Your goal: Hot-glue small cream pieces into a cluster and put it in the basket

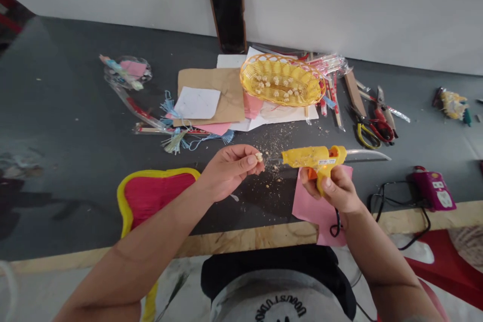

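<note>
Between the fingertips of my left hand [234, 168] is a small cream-coloured piece [258, 157]. My right hand [334, 188] is wrapped round the handle of a yellow glue gun [307, 157], whose nozzle points left toward that piece, a short gap away. A clear glue stick [368, 153] sticks out of the gun's back. Cream crumbs [268, 181] are scattered on the dark table between and below my hands. Beyond them, a yellow woven basket [260, 91] holds several small cream pieces. Pink paper [307, 201] lies under my right hand.
A phone [227, 10] leans on the wall. Brown cardboard [230, 95], white paper [198, 102] and blue tassels [168, 105] lie left of the basket. Pliers [381, 121] and a purple power socket [433, 189] are at the right. A yellow-edged pink object [151, 196] is near my left forearm.
</note>
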The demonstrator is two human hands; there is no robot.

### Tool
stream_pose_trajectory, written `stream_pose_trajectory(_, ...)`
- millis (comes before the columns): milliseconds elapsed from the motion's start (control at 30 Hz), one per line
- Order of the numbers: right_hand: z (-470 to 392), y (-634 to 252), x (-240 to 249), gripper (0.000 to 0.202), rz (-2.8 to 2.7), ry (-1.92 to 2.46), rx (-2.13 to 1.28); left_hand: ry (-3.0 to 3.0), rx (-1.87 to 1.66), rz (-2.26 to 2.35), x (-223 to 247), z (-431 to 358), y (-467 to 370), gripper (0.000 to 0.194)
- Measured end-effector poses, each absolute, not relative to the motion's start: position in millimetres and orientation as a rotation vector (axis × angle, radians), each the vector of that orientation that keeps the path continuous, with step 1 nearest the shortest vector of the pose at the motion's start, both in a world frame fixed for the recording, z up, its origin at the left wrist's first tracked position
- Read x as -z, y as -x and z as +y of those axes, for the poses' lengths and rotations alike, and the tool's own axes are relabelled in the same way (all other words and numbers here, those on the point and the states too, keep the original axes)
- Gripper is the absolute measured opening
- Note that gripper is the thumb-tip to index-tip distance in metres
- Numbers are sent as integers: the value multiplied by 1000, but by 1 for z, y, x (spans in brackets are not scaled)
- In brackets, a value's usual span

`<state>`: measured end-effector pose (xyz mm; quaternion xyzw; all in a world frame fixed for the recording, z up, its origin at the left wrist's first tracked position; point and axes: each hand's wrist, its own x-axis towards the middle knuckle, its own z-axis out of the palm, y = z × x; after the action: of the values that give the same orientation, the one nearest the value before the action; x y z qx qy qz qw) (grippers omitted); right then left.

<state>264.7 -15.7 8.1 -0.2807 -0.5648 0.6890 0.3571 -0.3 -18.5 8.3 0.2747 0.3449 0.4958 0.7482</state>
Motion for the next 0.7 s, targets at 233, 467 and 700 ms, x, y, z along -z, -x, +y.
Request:
stream_pose_trajectory(233, -19, -269, -41, 31, -1256, 1067, -1511, -620, -1094, 742, -15, -18, -1, 25)
stream_pose_trajectory(467, -38, -311, -45, 43, -1323, 1424, -1649, -673, -1157, 706, -16, -18, -3, 25)
stream_pose_trajectory(700, -28, -323, -2, 69, -1460, 1644, -1279, -657, -1212, 689, -19, -13, -1, 25)
